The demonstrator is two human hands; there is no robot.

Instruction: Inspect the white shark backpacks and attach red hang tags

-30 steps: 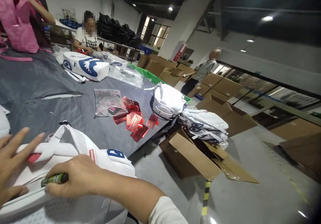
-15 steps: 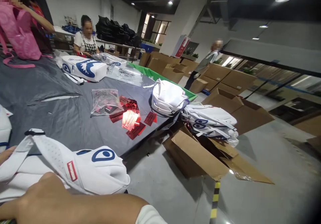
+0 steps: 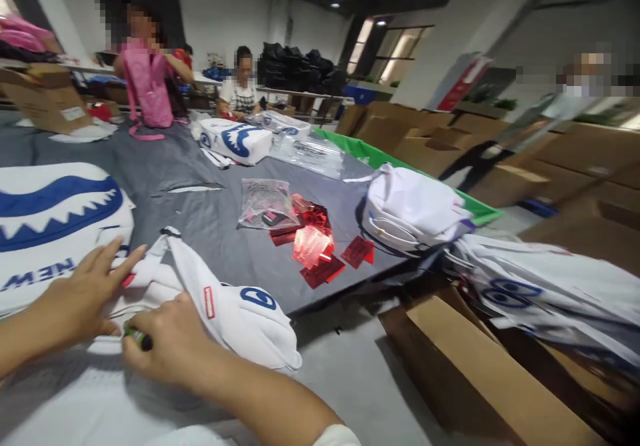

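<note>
My left hand [image 3: 93, 289] lies on the white backpack in front of me, its fingers spread and the thumb low against the fabric. That backpack [image 3: 250, 343] has a blue eye print and a strap with a red label. Closed over its near part, my right hand [image 3: 173, 336] grips a small green tool with a black end [image 3: 140, 336]; its exact kind is mostly hidden by the fingers. Another white backpack [image 3: 55, 199] with a blue toothed print and "NEW" lettering lies just beyond my left hand.
Red shiny cards [image 3: 313, 246] and a clear plastic bag [image 3: 265, 203] lie on the grey-covered table [image 3: 200, 213]. White backpacks [image 3: 413, 209] rest along the right edge, above an open cardboard box [image 3: 490, 366]. A person holds a pink backpack [image 3: 150, 83]; two others are farther back.
The view has swung left, so things appear farther right. Both hands now show over the near backpack, and the green tool in my right hand has come into sight.
</note>
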